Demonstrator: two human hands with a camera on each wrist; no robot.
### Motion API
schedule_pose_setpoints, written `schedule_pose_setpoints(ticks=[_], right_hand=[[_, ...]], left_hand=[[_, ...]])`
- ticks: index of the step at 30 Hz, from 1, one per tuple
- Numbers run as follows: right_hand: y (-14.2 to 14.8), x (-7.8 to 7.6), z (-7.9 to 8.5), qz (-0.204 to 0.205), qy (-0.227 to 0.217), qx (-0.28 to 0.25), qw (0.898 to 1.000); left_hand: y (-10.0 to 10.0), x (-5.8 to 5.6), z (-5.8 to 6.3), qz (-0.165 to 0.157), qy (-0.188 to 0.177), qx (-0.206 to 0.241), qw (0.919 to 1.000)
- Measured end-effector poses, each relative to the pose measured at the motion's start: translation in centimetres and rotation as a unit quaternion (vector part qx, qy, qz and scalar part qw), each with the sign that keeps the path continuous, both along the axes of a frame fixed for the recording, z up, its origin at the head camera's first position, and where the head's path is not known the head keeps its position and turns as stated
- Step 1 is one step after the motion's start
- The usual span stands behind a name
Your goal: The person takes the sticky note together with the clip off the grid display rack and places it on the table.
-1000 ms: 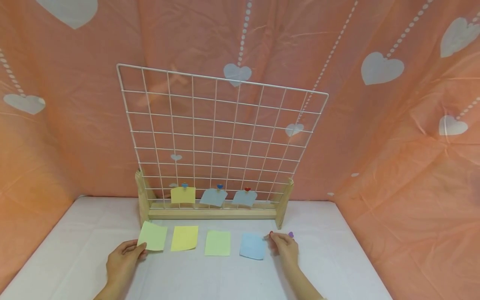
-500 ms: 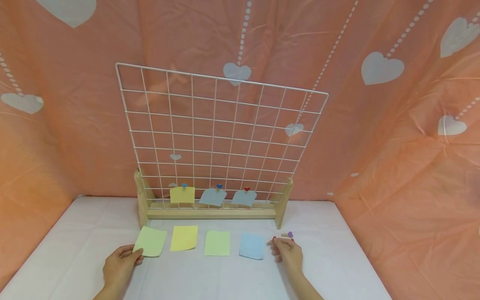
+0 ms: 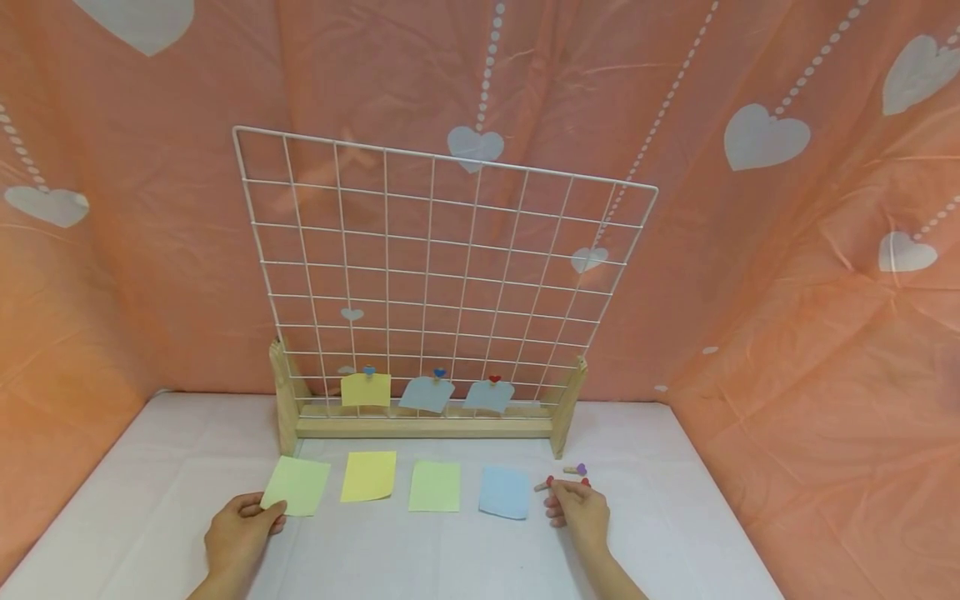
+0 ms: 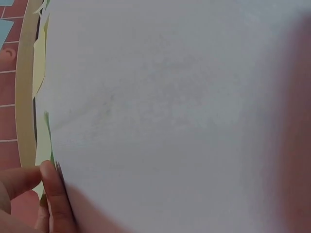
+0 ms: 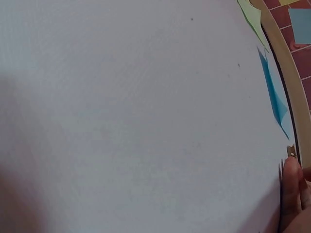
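Note:
At the left of the head view, my left hand [image 3: 243,537] pinches the lower left corner of a light green sticky note [image 3: 297,486] between thumb and fingers. The same note [image 4: 43,143] appears edge-on in the left wrist view. On the right, my right hand [image 3: 583,512] pinches a small wooden clothespin [image 3: 543,485] with a red heart on it. Its wooden tip [image 5: 291,151] pokes out beyond the fingers in the right wrist view. Behind this hand lies a clothespin with a purple heart [image 3: 576,469], and another red heart [image 3: 586,482] shows partly over the knuckles.
A yellow note [image 3: 369,477], a green note [image 3: 435,487] and a blue note [image 3: 504,492] lie in a row between the hands. Behind them stands a white wire grid [image 3: 450,250] on a wooden base [image 3: 423,428]. A clipped yellow note [image 3: 366,391] and two blue ones [image 3: 427,395] hang low on it.
My left hand has drawn the green note left and toward me. My right hand has shifted right and nearer with the red-heart clothespin, uncovering the purple-heart one and part of another red heart.

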State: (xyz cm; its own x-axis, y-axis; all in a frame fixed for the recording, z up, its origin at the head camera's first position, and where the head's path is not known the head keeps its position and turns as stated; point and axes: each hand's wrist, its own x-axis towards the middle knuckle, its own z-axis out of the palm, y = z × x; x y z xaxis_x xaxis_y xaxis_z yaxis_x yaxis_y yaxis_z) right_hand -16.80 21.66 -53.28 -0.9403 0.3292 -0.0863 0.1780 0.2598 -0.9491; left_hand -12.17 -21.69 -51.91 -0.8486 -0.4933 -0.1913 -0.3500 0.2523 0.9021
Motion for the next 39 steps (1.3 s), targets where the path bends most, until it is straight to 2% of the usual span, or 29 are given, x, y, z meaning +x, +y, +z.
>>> schedule_pose_setpoints(ticks=[4,8,12,18,25,32,39], right_hand=[[0.0,0.0,0.0,0.003,0.004,-0.001,1.0],[-0.1,0.2,0.0,0.006,0.01,-0.002,1.0],[-0.2,0.2,0.2,-0.004,0.011,-0.005,1.0],[-0.7,0.1,0.8,-0.007,0.031,-0.004,0.999],[-1.5,-0.6,1.6,-0.003,0.032,-0.018,0.999],[-2.9,-1.8,2.3,0.02,0.042,-0.042,0.998],[-4.6,-2.9,3.1,0.042,0.061,-0.046,0.996]], left_hand=[[-0.2,0.1,0.0,-0.012,-0.003,-0.052,0.9986],[-0.1,0.1,0.0,-0.019,0.004,-0.117,0.9929],[0.1,0.0,0.1,-0.009,0.016,-0.147,0.9889],[0.4,0.1,0.1,0.016,0.028,-0.14,0.9896],[1.0,-0.3,0.7,0.033,0.073,-0.137,0.9874],[2.3,-1.0,1.3,0.042,0.12,-0.118,0.9849],[3.8,-2.1,1.9,0.033,0.114,-0.095,0.9883]])
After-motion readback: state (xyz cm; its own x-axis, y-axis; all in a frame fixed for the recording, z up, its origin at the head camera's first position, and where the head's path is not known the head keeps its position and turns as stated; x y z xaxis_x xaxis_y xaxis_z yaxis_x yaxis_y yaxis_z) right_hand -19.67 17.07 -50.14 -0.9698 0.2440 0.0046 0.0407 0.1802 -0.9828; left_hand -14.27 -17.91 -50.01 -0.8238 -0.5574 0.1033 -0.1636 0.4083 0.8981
